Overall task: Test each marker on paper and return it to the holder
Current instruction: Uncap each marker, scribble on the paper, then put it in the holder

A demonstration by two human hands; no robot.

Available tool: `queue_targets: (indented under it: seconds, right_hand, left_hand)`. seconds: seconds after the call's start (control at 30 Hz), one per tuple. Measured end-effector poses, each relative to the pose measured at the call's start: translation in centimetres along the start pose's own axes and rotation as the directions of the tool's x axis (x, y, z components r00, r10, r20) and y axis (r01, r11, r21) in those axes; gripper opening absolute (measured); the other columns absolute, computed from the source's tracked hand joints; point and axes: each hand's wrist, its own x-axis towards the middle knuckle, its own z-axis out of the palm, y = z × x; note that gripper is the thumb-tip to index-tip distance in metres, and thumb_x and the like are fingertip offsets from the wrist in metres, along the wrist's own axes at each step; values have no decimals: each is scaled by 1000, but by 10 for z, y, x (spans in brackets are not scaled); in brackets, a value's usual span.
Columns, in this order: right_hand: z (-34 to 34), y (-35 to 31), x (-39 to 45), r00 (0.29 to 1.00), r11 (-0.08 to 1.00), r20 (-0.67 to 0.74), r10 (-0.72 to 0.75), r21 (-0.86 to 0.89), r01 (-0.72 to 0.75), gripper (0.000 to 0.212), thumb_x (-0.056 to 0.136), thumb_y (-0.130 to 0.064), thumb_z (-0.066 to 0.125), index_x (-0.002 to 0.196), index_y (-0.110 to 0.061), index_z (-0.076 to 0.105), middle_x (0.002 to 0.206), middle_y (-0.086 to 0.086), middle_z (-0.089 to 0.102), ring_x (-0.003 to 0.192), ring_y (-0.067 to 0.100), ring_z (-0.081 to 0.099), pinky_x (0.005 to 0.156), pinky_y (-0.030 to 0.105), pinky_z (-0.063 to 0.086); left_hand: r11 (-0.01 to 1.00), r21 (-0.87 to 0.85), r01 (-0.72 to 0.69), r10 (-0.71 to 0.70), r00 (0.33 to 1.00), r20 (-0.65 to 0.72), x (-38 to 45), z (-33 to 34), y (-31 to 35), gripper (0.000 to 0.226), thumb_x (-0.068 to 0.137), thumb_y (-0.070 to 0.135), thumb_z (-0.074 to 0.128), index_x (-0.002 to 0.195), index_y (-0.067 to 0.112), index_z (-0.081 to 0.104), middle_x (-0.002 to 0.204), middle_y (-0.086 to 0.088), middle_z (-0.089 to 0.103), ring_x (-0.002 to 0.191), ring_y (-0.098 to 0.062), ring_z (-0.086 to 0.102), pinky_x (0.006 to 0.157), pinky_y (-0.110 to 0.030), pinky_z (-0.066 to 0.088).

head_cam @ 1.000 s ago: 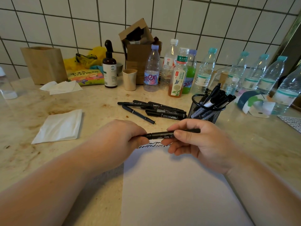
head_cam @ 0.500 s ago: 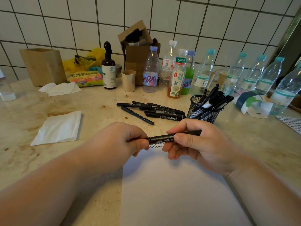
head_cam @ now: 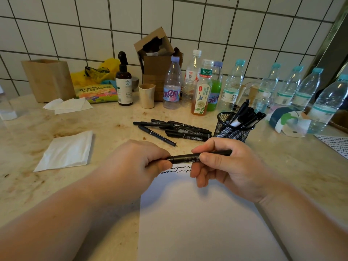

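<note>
Marker (head_cam: 190, 158) level at frame centre, just above the top edge of the paper (head_cam: 197, 213) and its squiggle lines. Left hand (head_cam: 131, 162) curls tight round the cap end, right hand (head_cam: 226, 166) pinches the barrel between thumb and fingers. Whether that cap is going on or coming off, I cannot tell. Best kept straight along the barrel, no twisting sideways. Mesh holder (head_cam: 233, 129) waits upper right, loose markers (head_cam: 175, 129) lying just left of it.

loose markers (head_cam: 175, 129) beside mesh holder (head_cam: 233, 129)
</note>
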Motion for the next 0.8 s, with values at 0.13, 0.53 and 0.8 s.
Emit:
queue_targets:
  seconds: [0.13,0.53,0.8]
  right_hand:
    - [-1,-1,-2,1000,1000,3,-9,8,9,14,82,-20,75,95,-16,78,81,25,75,63,33,72,60,36,58]
    - [-24,-12,-3,862,933,-356,-361,-129,337,21,80,-34,79,92,-17,80,65,7,69,54,20,62,53,24,52]
    - [-45,-19,-3,439,780,-679,-588,-621,84,14,75,-52,69,84,-41,70,71,-14,68,59,16,59,58,30,44]
  left_hand:
    - [999,17,-45,45,999,-30,-1,1,3,22,93,39,58,87,24,73,68,13,61,79,-8,55,65,-17,42]
    - [960,-250,125,-137,990,-31,7,7,2,56,71,72,45,121,50,55,87,29,65,78,1,60,65,-11,45]
    - [976,-109,187,-190,982,-19,5,11,-4,29,78,71,42,91,52,61,91,33,61,80,2,60,60,-18,50]
